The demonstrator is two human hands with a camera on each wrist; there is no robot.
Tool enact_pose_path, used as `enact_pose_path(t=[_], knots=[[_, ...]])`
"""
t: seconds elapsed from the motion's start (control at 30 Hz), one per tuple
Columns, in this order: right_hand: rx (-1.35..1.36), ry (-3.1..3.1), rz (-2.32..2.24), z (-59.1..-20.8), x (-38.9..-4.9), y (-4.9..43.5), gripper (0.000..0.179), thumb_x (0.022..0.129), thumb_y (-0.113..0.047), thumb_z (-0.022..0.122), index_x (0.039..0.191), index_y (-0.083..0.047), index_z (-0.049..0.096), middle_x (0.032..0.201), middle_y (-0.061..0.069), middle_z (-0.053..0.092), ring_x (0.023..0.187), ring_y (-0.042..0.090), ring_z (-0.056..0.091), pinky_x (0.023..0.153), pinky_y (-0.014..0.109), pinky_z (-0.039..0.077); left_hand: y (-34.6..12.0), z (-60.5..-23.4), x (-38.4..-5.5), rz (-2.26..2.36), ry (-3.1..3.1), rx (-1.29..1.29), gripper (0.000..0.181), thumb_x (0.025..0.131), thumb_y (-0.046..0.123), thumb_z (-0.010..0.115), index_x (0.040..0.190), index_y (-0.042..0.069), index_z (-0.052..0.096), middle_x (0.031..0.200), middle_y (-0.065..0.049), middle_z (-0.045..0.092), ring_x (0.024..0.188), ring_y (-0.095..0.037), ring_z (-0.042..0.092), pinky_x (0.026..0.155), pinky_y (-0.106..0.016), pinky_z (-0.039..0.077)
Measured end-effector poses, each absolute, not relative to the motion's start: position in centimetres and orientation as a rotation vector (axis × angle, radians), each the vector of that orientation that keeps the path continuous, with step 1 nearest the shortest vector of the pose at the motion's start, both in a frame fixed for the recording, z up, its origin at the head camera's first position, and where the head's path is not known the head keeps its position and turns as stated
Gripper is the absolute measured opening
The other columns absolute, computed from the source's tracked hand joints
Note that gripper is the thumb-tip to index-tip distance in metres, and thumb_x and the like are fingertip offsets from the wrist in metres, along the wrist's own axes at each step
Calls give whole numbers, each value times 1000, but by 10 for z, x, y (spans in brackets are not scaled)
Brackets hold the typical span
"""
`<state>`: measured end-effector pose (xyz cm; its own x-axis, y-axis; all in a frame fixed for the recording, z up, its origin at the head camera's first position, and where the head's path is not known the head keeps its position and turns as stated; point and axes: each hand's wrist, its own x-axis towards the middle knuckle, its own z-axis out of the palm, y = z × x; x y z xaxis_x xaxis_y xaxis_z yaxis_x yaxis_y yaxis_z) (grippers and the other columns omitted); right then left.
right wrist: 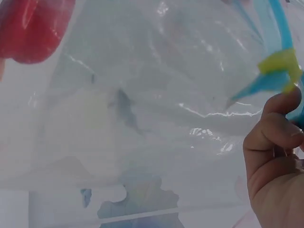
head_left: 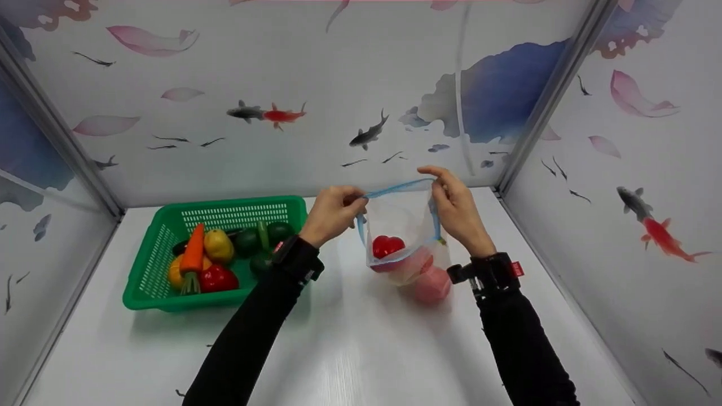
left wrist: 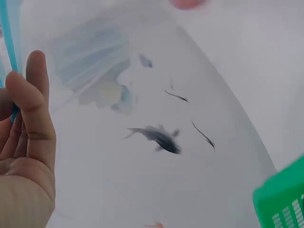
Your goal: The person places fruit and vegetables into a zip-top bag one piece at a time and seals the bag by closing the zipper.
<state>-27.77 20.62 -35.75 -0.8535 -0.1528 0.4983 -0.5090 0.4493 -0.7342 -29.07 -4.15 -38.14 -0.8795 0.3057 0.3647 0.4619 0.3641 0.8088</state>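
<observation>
A clear plastic zip bag (head_left: 397,217) with a blue rim hangs with its mouth spread between both hands in the head view. My left hand (head_left: 334,213) pinches the rim's left side; in the left wrist view, the left hand (left wrist: 28,128) has thumb and fingers on the blue strip. The right side is gripped by my right hand (head_left: 458,211), its index finger extended. Beside the right hand (right wrist: 278,137), the right wrist view shows a yellow slider (right wrist: 280,66) on the blue strip. Inside the bag lie a shiny red item (head_left: 388,246) and a pinkish round one (head_left: 432,285).
A green plastic basket (head_left: 135,282) stands on the white table (head_left: 338,349) at left. It holds a carrot (head_left: 193,248), a yellow fruit (head_left: 218,246), a red pepper-like vegetable (head_left: 219,278) and several dark green vegetables. Printed wall panels (head_left: 316,67) enclose the table's back and sides.
</observation>
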Motion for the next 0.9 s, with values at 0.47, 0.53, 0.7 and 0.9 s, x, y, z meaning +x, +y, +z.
enact_pose_path(t=[0.47,0.53,0.7,0.9], knots=[[349,-2729,1319,-389,-268,248,41,93,-48,62,104,-8,59,79,5,61,66,18,59,60,29,47,-26,-364,-290,-2049,-2062,-565,13,95,5,61,100,-4,70,79,-18,69,61,-15,69,65,-32,59],[355,-2786,1400,-386,-265,252,44,94,-50,59,87,-6,58,68,2,59,59,16,57,55,27,46,-27,-363,-291,-2041,-2037,-535,14,95,5,61,100,-5,70,78,-17,69,59,-14,68,64,-33,59],[308,-2546,1682,-351,-251,248,40,98,-26,60,74,4,50,50,-7,42,42,5,38,43,19,32,-33,-353,-291,-2010,-1965,-550,14,95,4,61,101,-6,68,77,-15,69,60,-15,68,65,-35,59],[286,-2258,1721,-333,-251,248,37,96,-13,61,79,19,55,46,-6,45,37,4,37,38,18,31,-30,-339,-297,-1906,-1999,-552,13,96,7,60,100,-2,69,81,-16,68,65,-17,69,67,-31,59]])
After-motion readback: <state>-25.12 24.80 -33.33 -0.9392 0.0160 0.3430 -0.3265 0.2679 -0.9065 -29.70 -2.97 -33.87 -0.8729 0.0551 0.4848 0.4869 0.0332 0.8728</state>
